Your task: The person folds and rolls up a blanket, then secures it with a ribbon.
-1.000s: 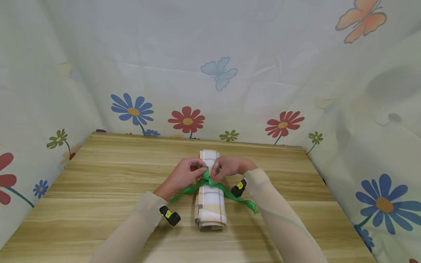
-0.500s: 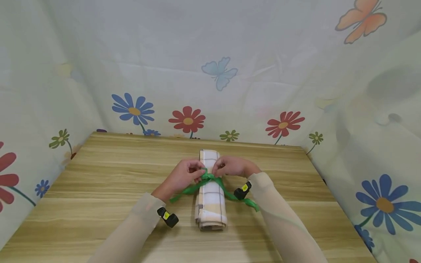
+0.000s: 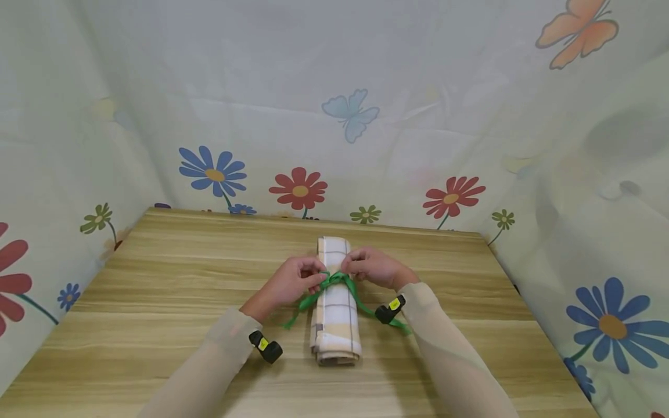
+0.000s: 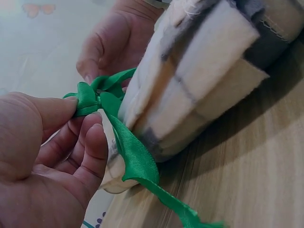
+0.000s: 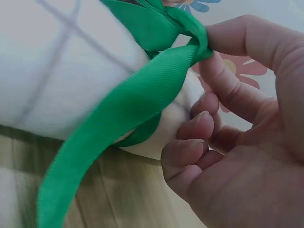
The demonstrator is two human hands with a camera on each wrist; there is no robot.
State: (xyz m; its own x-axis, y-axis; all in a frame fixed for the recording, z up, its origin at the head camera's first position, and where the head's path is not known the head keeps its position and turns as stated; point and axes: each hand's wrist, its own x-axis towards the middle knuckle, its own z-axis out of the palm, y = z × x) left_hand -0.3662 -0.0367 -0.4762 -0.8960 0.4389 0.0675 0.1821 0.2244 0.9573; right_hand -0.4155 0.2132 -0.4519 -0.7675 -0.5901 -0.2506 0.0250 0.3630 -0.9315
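A rolled checked cloth (image 3: pixel 337 325) in white, beige and grey lies lengthwise on the wooden table. Round its middle runs a green ribbon (image 3: pixel 337 278), knotted on top with loops at the knot. My left hand (image 3: pixel 292 280) pinches the loop on the left between thumb and fingers, as the left wrist view shows at the ribbon (image 4: pixel 85 99). On the other side my right hand (image 3: pixel 377 267) pinches the right loop (image 5: pixel 202 40) between thumb and index finger, its other fingers curled. Two loose ribbon tails hang down, one on each side of the roll.
The wooden table (image 3: pixel 183 261) extends on both sides of the roll. Behind it and at both sides hangs a pale curtain (image 3: pixel 251 116) printed with flowers and butterflies. Each wrist wears a small black camera (image 3: pixel 265 347) on a strap.
The upright green loop beside my left fingers has come down into a flatter bow shape. My right hand has drawn slightly right and now holds a loop; the left tail has shifted inward.
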